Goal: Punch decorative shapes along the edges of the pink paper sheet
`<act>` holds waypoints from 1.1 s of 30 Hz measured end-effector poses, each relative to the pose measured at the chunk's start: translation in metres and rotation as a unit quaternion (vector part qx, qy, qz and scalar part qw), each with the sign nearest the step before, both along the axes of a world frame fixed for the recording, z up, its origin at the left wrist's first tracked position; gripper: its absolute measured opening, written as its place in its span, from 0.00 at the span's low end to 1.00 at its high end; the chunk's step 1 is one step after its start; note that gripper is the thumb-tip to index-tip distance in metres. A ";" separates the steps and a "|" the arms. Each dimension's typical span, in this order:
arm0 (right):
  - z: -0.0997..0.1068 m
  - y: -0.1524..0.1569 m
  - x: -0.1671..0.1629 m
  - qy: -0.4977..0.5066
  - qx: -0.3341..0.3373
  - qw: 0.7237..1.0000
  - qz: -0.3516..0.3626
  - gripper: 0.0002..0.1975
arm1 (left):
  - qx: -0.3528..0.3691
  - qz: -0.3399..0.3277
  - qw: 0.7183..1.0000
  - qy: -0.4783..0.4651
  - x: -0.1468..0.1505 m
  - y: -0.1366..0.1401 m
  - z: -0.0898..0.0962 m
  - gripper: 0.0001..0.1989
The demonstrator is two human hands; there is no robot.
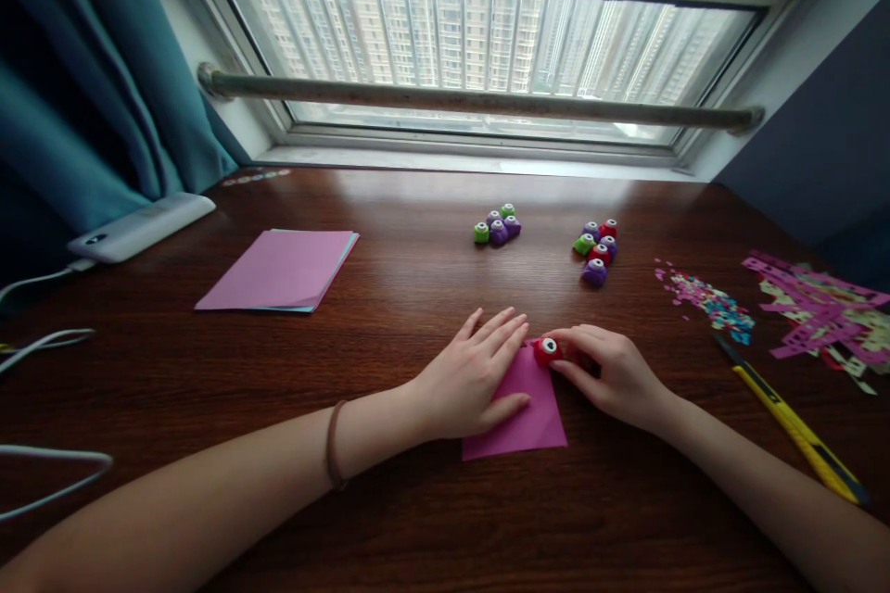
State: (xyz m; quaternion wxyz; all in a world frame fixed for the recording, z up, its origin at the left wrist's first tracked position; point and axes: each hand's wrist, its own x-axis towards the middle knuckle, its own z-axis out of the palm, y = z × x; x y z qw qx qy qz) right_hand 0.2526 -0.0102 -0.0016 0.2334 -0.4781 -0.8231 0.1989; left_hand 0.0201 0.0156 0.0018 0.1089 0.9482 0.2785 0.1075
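My left hand lies flat with fingers spread, pressing on a pink sheet of paper and covering its left part. At the far right corner of that sheet sits a red craft punch with a white top bearing a dark mark. The thumb and fingers of my right hand close on the punch from its right side. How far the paper's edge goes into the punch is hidden.
Several punches stand in two groups, one mid-table and one farther right. Confetti, paper strips and a yellow utility knife lie right. Left are a paper stack, a white power bank and cables.
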 end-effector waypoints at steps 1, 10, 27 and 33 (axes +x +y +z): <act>0.000 0.000 0.000 0.004 -0.005 1.000 -0.001 0.11 | -0.002 0.000 1.000 0.001 0.000 0.000 0.000 0.36; 0.001 0.000 -0.001 0.015 0.020 0.999 0.039 0.11 | 0.004 -0.004 1.000 -0.007 0.000 0.000 -0.001 0.35; 0.004 -0.001 0.002 0.015 0.001 1.000 0.013 0.08 | 0.008 -0.008 1.000 0.003 0.000 0.000 -0.001 0.34; 0.004 0.000 0.003 0.019 0.011 1.000 -0.014 0.09 | 0.000 -0.006 1.000 0.011 0.000 0.000 0.000 0.34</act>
